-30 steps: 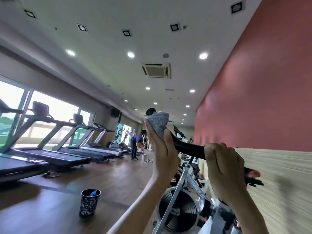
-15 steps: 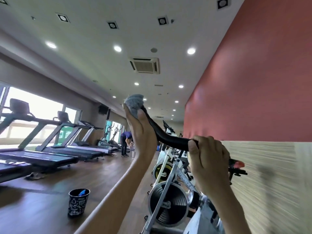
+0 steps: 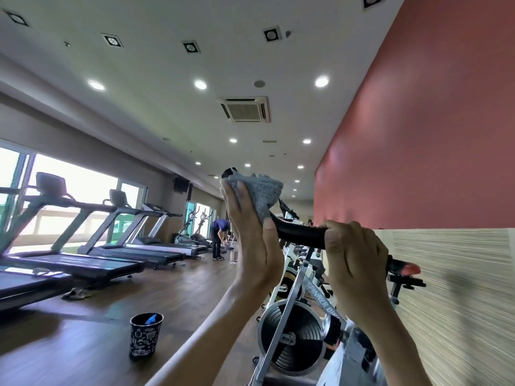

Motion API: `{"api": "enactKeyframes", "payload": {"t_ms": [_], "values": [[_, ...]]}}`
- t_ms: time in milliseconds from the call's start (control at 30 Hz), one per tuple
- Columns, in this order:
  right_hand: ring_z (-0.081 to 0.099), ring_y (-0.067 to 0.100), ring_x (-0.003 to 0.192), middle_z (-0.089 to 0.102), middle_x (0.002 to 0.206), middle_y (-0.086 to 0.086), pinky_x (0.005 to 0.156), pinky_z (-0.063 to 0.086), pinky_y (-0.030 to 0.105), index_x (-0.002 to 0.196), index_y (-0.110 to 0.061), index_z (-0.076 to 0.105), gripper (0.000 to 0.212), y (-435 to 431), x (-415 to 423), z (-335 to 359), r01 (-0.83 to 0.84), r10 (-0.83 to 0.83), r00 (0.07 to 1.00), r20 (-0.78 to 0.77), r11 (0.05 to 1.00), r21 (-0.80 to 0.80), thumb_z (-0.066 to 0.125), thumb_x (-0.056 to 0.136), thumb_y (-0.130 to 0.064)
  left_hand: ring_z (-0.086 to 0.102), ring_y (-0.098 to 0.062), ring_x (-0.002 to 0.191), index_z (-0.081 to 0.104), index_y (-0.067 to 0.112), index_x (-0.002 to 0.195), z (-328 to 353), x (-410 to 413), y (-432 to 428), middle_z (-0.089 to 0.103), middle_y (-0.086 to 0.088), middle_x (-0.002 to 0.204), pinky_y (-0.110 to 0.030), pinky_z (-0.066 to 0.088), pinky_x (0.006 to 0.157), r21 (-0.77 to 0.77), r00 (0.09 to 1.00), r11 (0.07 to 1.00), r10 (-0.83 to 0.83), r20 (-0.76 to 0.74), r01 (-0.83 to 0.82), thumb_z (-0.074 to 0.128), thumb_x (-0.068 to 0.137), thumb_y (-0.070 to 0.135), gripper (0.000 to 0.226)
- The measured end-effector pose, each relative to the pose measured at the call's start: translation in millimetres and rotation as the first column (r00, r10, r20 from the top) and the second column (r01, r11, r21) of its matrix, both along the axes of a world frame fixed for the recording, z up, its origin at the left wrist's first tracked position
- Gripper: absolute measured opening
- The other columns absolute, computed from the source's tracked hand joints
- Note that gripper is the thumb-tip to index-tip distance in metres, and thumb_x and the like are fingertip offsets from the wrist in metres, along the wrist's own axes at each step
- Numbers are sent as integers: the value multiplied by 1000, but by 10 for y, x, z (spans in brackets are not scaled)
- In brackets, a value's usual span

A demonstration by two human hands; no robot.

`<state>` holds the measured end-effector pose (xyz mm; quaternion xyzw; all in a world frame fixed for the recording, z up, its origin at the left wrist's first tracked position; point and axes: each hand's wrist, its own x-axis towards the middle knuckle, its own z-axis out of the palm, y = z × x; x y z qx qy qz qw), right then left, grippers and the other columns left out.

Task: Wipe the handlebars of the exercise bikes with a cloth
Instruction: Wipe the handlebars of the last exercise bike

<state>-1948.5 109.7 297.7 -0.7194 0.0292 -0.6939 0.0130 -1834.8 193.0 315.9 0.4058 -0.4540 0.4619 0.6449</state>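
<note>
Treadmills (image 3: 83, 257) stand in a row far left, by the windows. Patterned bin (image 3: 145, 337) sits on the wood floor, apart from the bikes. A person (image 3: 218, 235) bends over in the distance. Left hand (image 3: 252, 240) pinches the grey cloth (image 3: 260, 193) between fingers and thumb; the cloth covers the upturned end of the black handlebar (image 3: 301, 232). Right hand (image 3: 354, 260) is clamped round the bar's level stretch. Exercise bike (image 3: 292, 338) is below, partly behind both forearms. Red wall (image 3: 418, 135) on the right.
</note>
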Motion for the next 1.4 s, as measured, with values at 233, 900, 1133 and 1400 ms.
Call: {"api": "enactKeyframes", "payload": {"t_ms": [233,900,1133,1400], "values": [[50,8,100,54,95,-23,94,21,15,119,-27,62,61,-60,-118,-17,-83,82,995,-54,996,-14,12,100,-56,-17,-1,145,4,22,155,150,154,671,-7,4,163,-21,-12,113,467,916,793,288,279,-391,16,85,37,73],[57,16,88,63,85,-11,95,35,35,96,-24,63,60,153,-71,100,118,-105,990,-92,982,147,41,75,-76,32,-7,138,55,48,123,390,256,693,50,34,112,-49,-2,111,373,748,723,295,594,-581,56,71,78,60],[50,29,116,58,117,8,103,31,45,129,-19,47,55,288,-21,74,206,-205,979,-13,975,85,53,86,-52,4,-5,148,35,29,145,367,491,808,24,11,158,-61,5,115,326,772,722,450,450,-611,20,101,52,53],[51,25,128,62,128,7,114,24,46,126,-9,61,44,636,388,-85,342,-332,936,114,937,-77,39,95,-31,8,-11,148,42,30,141,370,581,817,35,11,153,-44,15,110,313,753,713,452,477,-627,18,103,44,46]]}}
